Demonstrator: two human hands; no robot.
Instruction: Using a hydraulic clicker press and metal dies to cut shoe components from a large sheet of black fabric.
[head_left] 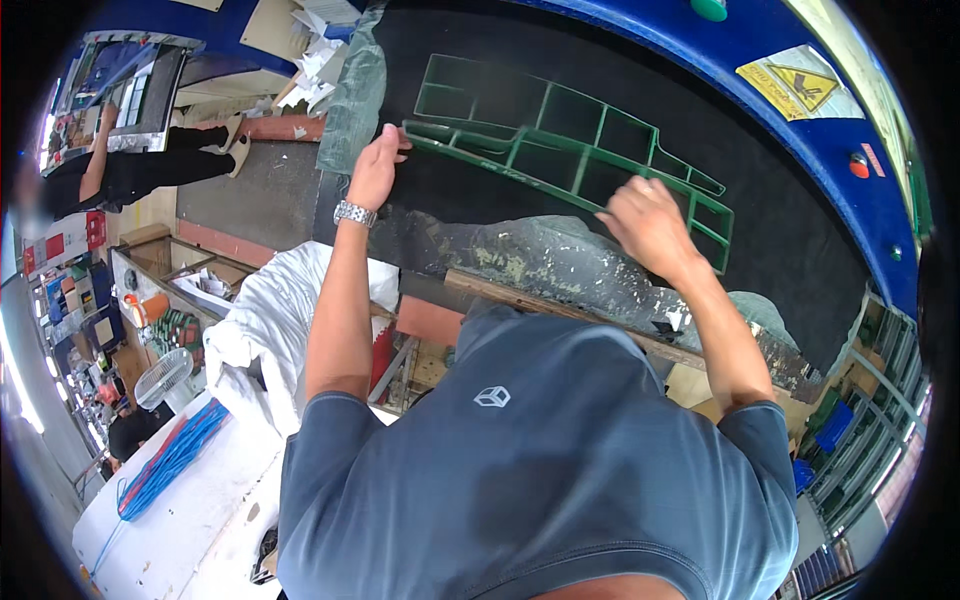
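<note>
A green cutting die [583, 165], an open frame of thin walls divided into several compartments, lies slantwise on black sheet material [790, 205]. My left hand [374, 170], with a metal watch on its wrist, is at the die's left end; its fingers are stretched and look close to or touching the corner. Toward the die's right half, my right hand [645, 222] is closed over the near edge, fingers bent round the wall. Part of the near wall is hidden beneath that hand.
A blue machine beam [800, 150] with a yellow warning label arches over the far right. Worn sheeting [520, 250] and a wooden strip [560, 302] edge the near side. At left stand a white cloth [265, 320], blue cords [180, 455] and another person [110, 180].
</note>
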